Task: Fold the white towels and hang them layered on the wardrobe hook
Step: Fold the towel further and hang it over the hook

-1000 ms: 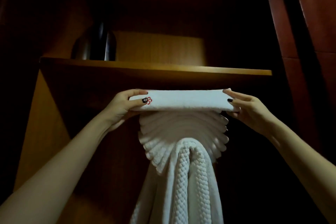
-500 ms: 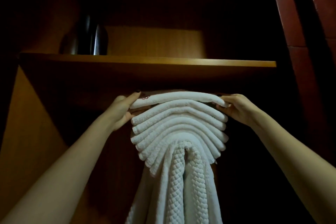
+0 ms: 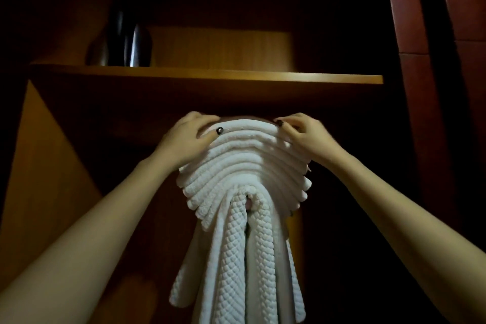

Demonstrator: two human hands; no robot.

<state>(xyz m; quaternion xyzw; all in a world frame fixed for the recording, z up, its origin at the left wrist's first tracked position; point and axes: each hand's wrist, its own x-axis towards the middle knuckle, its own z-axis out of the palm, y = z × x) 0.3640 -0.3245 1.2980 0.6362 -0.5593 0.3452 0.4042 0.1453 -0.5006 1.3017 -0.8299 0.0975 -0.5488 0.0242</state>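
Note:
Several folded white towels (image 3: 244,166) hang in arched layers under the wardrobe shelf, draped over a long waffle-textured white towel (image 3: 236,258) that falls straight down. The hook itself is hidden beneath them. The topmost towel (image 3: 247,126) curves over the stack. My left hand (image 3: 185,139) presses down on its left end, thumb lying across the front edge. My right hand (image 3: 302,134) lies on its right end with fingers bent, their tips pinching the towel's edge.
A wooden shelf (image 3: 210,77) runs across just above the towels, with a dark shiny vessel (image 3: 123,45) standing at its left. A wooden side panel (image 3: 39,166) stands at the left and a reddish door frame (image 3: 410,60) at the right.
The top towel, held flat and level a second ago, has been lowered onto the stack and bent over it. Both hands moved inward and down along its ends.

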